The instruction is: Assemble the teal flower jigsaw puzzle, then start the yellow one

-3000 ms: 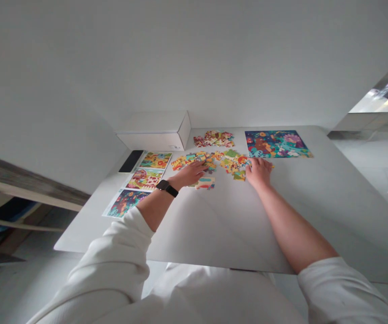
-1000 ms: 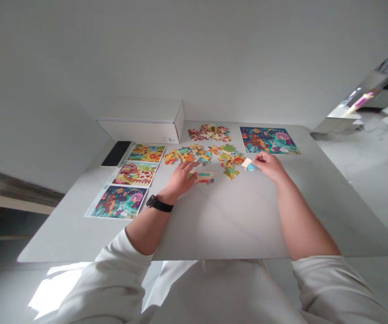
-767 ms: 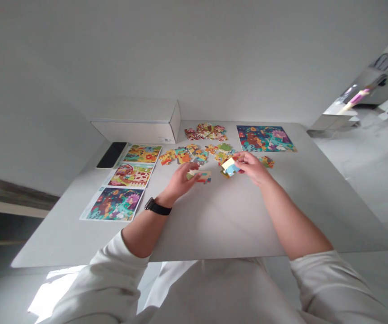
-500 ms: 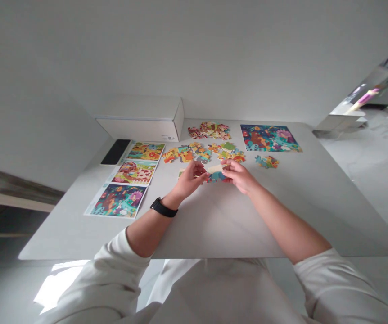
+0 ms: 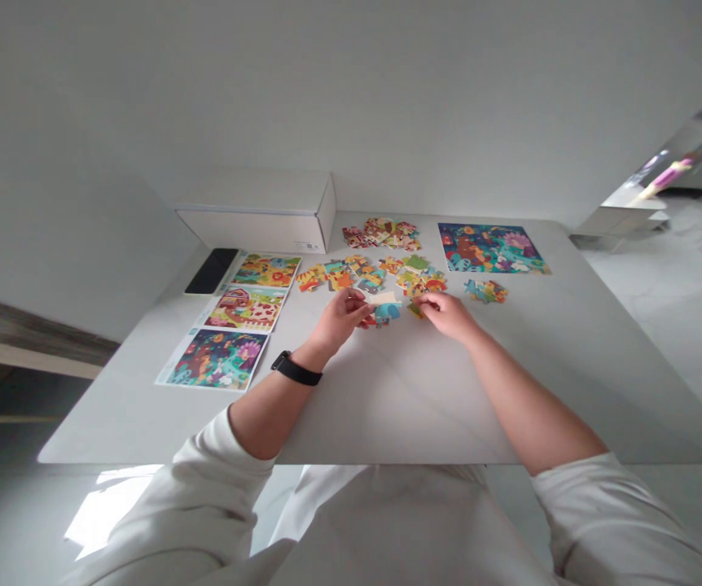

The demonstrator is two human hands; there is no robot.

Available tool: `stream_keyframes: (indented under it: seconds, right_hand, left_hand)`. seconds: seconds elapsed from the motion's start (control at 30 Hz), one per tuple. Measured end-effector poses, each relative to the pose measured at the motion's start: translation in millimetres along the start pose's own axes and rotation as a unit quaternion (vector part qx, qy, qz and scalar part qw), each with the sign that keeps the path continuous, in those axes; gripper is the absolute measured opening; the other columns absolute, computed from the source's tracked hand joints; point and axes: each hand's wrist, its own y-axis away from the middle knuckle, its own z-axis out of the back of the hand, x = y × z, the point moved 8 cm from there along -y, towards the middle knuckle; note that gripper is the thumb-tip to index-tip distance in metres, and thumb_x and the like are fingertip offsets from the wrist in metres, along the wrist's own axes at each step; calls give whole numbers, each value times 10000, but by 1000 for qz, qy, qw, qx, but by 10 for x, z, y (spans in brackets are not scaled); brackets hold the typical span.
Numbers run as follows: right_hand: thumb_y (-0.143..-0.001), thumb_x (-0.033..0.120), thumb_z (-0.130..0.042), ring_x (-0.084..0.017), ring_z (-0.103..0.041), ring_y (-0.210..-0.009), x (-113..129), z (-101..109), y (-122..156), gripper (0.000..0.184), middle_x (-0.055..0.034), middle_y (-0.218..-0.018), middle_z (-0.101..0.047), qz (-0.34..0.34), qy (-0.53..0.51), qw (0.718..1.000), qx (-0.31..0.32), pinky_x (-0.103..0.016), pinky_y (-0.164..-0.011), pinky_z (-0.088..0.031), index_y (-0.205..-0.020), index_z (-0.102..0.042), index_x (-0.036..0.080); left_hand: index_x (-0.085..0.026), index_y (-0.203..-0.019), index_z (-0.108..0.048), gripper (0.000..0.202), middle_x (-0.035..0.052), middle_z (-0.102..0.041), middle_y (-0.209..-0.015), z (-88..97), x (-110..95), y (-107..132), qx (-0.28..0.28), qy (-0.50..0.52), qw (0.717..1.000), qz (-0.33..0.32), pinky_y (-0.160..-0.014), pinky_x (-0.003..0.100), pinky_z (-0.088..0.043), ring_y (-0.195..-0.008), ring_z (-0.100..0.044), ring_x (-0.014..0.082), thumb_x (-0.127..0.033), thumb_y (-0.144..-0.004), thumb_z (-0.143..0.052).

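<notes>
My left hand (image 5: 340, 317), with a black watch on its wrist, pinches a cream and blue puzzle piece (image 5: 383, 304) just above the white table (image 5: 388, 391). My right hand (image 5: 447, 314) rests close beside it, its fingers closed on a small orange and green piece (image 5: 415, 309) at the table surface. Beyond both hands lies a spread of loose yellow and orange puzzle pieces (image 5: 375, 273).
A finished blue puzzle (image 5: 491, 248) lies far right, with a small joined cluster (image 5: 485, 290) in front of it. A heap of red pieces (image 5: 381, 233) lies at the back. Three picture cards (image 5: 246, 308), a black phone (image 5: 212, 270) and a white box (image 5: 265, 216) are on the left.
My right hand carried the cream and blue piece leftward to my left hand, which now holds it. A small cluster near the finished puzzle came into view once the hand moved off.
</notes>
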Motion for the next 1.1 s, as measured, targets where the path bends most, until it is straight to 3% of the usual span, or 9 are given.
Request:
stream_keyframes:
  seconds: [0.13,0.2,0.3,0.4,0.5,0.6,0.77,0.93,1.1]
  right_hand:
    - [-911,79,-602,-259,-744,-1143,43,-17,10,354,-77,-1204,-823,107,115,986,50,-406,-1094,-563,-1053,-875,254]
    - [-898,65,-599,-268,-735,-1153,-6,19,6,365,-84,-1194,-819,108,164,979,47,-419,-1129,-546,-1044,-877,252]
    - [-915,88,-591,-285,-728,-1140,1,150,10,363,-101,-1193,-808,85,183,979,-7,-455,-1131,-550,-1107,-857,242]
    - [-993,207,-601,-304,-685,-1269,310,198,100,363,-116,-1329,-763,143,109,982,-55,-496,-1182,-528,-1305,-783,248]
    - [-993,355,-713,-324,-605,-1416,714,36,245,382,-112,-1471,-689,225,57,973,-13,-529,-1256,-469,-1370,-734,296]
    - [-960,312,-765,-349,-595,-1418,892,-148,329,357,-108,-1468,-685,236,66,969,33,-573,-1268,-442,-1317,-758,327]
    - [-960,217,-727,-342,-598,-1404,851,-226,331,350,-103,-1467,-675,227,84,970,36,-574,-1256,-452,-1284,-781,334]
    - [-946,193,-725,-331,-613,-1398,784,-205,309,357,-85,-1482,-681,228,93,969,39,-549,-1247,-458,-1264,-800,339]
    - [-947,253,-749,-339,-650,-1363,589,-109,239,309,-108,-1444,-723,194,130,972,9,-545,-1216,-472,-1246,-818,292]
  left_hand:
    - [-212,-1002,-526,560,-45,-715,-764,28,-22,30,-12,9,1000,13,-591,216,-570,-677,-748,136,-446,-773,-980]
    - [-210,-997,-531,573,-42,-717,-774,38,-35,38,-17,12,1000,15,-587,214,-569,-671,-742,130,-458,-758,-989]
    - [-211,-984,-524,579,-48,-712,-761,36,-39,37,-21,13,1000,20,-586,212,-567,-643,-728,121,-455,-752,-996]
    - [-214,-979,-516,573,-47,-711,-743,2,-18,32,-15,10,1000,22,-585,212,-565,-638,-724,124,-447,-761,-992]
    - [-214,-994,-520,551,-41,-715,-750,-47,14,37,1,7,1000,21,-595,224,-572,-647,-727,131,-433,-781,-978]
    - [-217,-996,-516,530,-42,-706,-742,-71,36,41,12,0,1000,18,-604,233,-577,-640,-722,131,-420,-799,-965]
    - [-226,-999,-500,563,-56,-693,-720,-93,72,36,28,-1,999,22,-618,241,-577,-661,-734,144,-419,-778,-980]
    - [-218,-1033,-530,504,-17,-738,-755,-83,117,25,37,-29,998,29,-611,240,-559,-692,-742,163,-390,-808,-946]
    - [-201,-1118,-620,339,51,-786,-1003,81,-22,2,-22,-170,984,-49,-644,251,-540,-697,-683,126,-284,-866,-832]
